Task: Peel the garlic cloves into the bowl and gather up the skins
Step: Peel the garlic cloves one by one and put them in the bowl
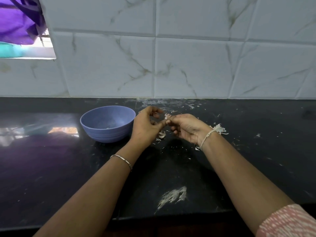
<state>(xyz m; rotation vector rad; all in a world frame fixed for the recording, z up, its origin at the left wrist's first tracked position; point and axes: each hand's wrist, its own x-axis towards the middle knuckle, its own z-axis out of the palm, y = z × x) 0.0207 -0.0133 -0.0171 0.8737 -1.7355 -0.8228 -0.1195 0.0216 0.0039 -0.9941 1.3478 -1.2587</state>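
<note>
A blue-violet bowl (pixel 107 124) stands on the black counter, left of my hands. My left hand (pixel 147 127) and my right hand (pixel 186 127) meet above the counter and pinch a small garlic clove (pixel 167 116) between their fingertips; its white skin sticks up. Below the hands lie loose garlic pieces (pixel 162 135). A heap of white garlic skins (pixel 219 129) lies just right of my right wrist. Small skin flakes are scattered around.
The black counter (pixel 256 151) runs to a white tiled wall (pixel 188 65) behind. A pale smear (pixel 173 196) marks the counter near its front edge. A window opening with purple cloth (pixel 17 23) is at the upper left.
</note>
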